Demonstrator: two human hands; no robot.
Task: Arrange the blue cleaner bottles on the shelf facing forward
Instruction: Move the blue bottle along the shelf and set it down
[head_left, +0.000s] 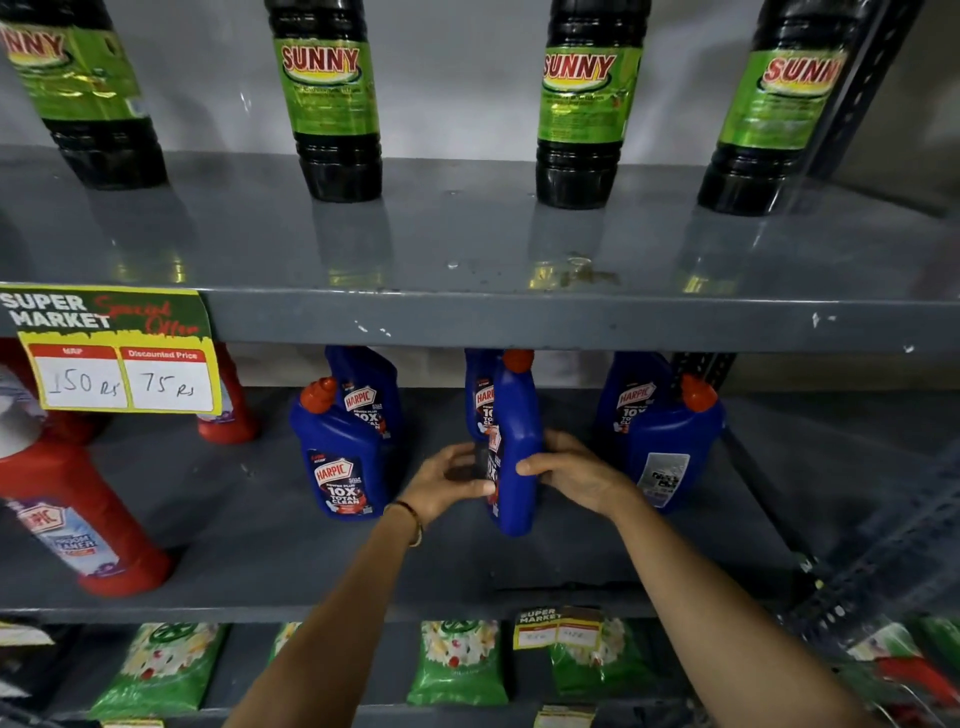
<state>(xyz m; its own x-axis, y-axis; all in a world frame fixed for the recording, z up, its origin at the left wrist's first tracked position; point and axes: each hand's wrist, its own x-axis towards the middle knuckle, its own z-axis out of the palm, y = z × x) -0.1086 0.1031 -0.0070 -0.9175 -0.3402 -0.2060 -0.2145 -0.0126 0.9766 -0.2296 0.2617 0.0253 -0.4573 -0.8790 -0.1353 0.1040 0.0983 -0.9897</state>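
Several blue cleaner bottles with red caps stand on the grey middle shelf (311, 566). The front middle bottle (517, 452) is turned side-on, label to the left; my left hand (449, 480) grips its left side and my right hand (576, 470) its right side. Another blue bottle (480, 395) stands right behind it. The front left bottle (340, 462) shows its label forward, with one more (369, 389) behind. At the right, the front bottle (670, 447) shows its back label, and the one behind (631, 395) faces forward.
Red cleaner bottles (78, 514) stand at the shelf's left, under a price tag (119, 348). Black bottles with green labels (332, 104) line the shelf above. Green packets (457, 660) fill the shelf below. A dark slotted upright (872, 566) borders the right side.
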